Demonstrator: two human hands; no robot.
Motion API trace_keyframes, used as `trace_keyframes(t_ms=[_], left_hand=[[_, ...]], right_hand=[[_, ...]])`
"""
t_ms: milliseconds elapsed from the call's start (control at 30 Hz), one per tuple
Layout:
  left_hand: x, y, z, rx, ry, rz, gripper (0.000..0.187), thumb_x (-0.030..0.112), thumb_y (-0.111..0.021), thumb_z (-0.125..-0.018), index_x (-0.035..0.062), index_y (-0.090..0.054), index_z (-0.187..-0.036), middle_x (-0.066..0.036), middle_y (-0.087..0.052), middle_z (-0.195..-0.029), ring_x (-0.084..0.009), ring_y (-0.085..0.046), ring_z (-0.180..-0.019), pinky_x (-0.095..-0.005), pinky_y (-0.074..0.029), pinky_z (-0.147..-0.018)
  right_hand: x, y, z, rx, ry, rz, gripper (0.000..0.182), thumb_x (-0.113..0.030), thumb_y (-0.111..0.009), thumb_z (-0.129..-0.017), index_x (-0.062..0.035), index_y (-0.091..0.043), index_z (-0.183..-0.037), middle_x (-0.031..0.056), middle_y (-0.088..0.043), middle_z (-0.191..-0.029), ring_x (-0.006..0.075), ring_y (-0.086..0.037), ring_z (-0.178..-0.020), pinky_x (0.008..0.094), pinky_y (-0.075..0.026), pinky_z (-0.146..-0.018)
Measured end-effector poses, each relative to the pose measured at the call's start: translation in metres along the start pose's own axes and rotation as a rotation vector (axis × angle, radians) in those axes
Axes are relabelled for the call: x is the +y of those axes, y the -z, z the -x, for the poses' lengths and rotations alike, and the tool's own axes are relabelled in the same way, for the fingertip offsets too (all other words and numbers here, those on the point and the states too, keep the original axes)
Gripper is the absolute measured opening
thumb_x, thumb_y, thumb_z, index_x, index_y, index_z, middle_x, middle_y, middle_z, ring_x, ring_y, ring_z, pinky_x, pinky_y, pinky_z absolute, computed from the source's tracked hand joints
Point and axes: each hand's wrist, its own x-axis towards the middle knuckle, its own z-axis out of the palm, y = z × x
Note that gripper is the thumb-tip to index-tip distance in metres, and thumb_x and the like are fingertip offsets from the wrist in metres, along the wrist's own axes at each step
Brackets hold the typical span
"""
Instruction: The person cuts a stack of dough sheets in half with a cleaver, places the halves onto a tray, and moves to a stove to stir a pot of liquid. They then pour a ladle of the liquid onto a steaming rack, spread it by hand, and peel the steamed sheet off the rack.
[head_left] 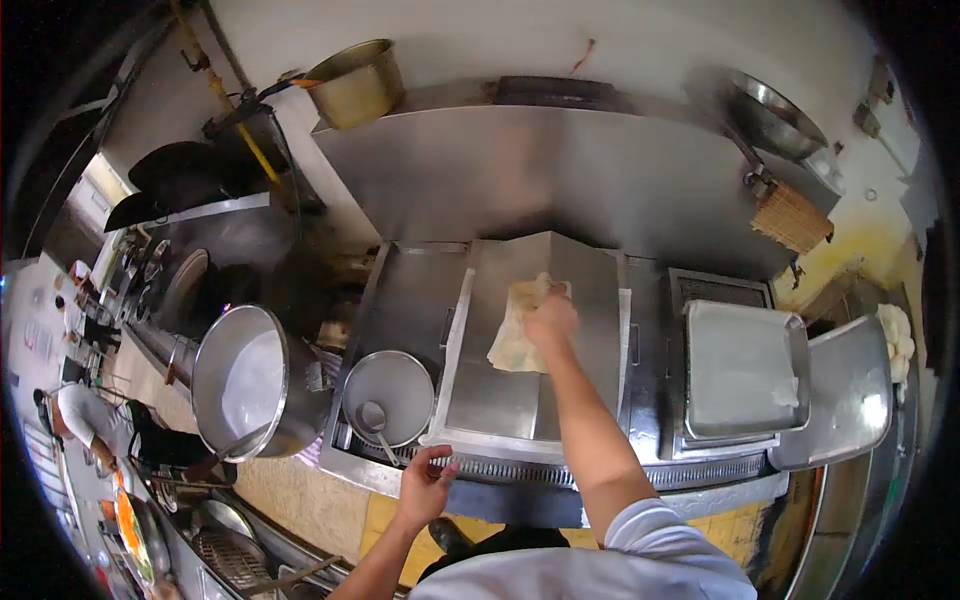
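My right hand (552, 318) reaches far forward and is closed on a cream-coloured cloth (515, 335). The cloth lies partly spread on a shiny metal lid (490, 405), which has a raised ridge at the back. My left hand (428, 488) hovers near the front edge of the metal counter, fingers loosely curled and apart, with nothing visible in it. Close to that hand, a ladle (373, 420) rests in a round strainer-like pan (390, 385), its handle pointing toward me.
To the left stands a large steel pot (285, 385) with whitish contents. At right, a paper-lined tray (740, 370) sits beside a tilted metal tray (845, 395). A wicker basket (793, 218) hangs on the wall. Another person (95, 425) is at far left.
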Motion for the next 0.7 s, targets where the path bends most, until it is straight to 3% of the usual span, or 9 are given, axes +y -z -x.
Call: trace_keyframes(t_ms=[233,367,567,700], left_hand=[[-0.01,0.011,0.01,0.117,-0.07,0.027,0.03,0.006,-0.075,-0.093,0.0015,-0.065,-0.121,-0.007,-0.072,-0.099,-0.0112,-0.067,-0.078,-0.0272,-0.054,-0.069],[-0.007,0.023,0.024,0.176,-0.05,0.03,0.031,0.005,-0.075,-0.093,0.0023,-0.065,-0.122,-0.008,-0.072,-0.096,-0.0116,-0.066,-0.076,-0.0277,-0.054,-0.068],[-0.028,0.046,0.053,0.243,-0.054,0.06,0.033,0.008,-0.075,-0.093,0.0033,-0.064,-0.124,-0.008,-0.071,-0.084,-0.0117,-0.065,-0.072,-0.0284,-0.053,-0.065],[-0.003,0.071,0.088,0.292,-0.007,0.024,0.033,0.01,-0.074,-0.095,0.0047,-0.063,-0.126,-0.006,-0.071,-0.086,-0.0115,-0.067,-0.079,-0.0288,-0.054,-0.072]], right_hand=[[-0.002,-0.004,0.007,0.151,-0.008,-0.169,0.051,-0.016,-0.073,-0.077,-0.0035,-0.058,-0.124,0.0241,-0.07,-0.113,0.0441,-0.069,-0.103,0.0519,-0.054,-0.091],[0.001,0.004,0.025,0.229,0.125,-0.169,0.056,-0.018,-0.07,-0.082,-0.0002,-0.05,-0.131,0.0264,-0.071,-0.112,0.0462,-0.068,-0.103,0.0518,-0.053,-0.092],[-0.044,0.061,0.088,0.401,0.286,-0.313,0.05,-0.005,-0.067,-0.078,0.0005,-0.056,-0.126,0.0265,-0.07,-0.112,0.0451,-0.068,-0.105,0.0498,-0.052,-0.092],[-0.101,0.107,0.146,0.392,0.427,-0.493,0.047,-0.002,-0.066,-0.078,0.0008,-0.06,-0.124,0.0252,-0.07,-0.112,0.0409,-0.069,-0.104,0.0438,-0.053,-0.093]])
